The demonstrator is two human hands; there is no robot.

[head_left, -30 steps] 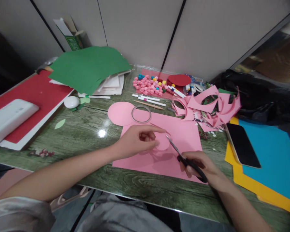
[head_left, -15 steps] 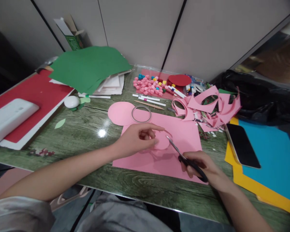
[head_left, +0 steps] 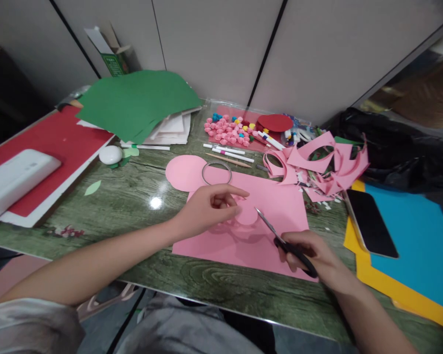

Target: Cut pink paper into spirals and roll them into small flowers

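Over the near right part of the pink sheet (head_left: 280, 201), I see the right hand (head_left: 304, 250), its fingers wrapped around scissors (head_left: 268, 226). Above the sheet's middle, the left hand (head_left: 214, 204) pinches one small pink disc (head_left: 248, 215). Beyond, at its far left corner, lies a ring (head_left: 203, 173).

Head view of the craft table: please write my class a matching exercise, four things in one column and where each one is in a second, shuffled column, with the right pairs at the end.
Things
1. black-handled scissors
2. dark-screened phone
3. small pink paper piece
4. large green sheet

Places
A. between the fingers of the left hand
B. spread over white papers
C. in the right hand
D. on the blue paper and yellow paper

Right pairs: 1-C, 2-D, 3-A, 4-B
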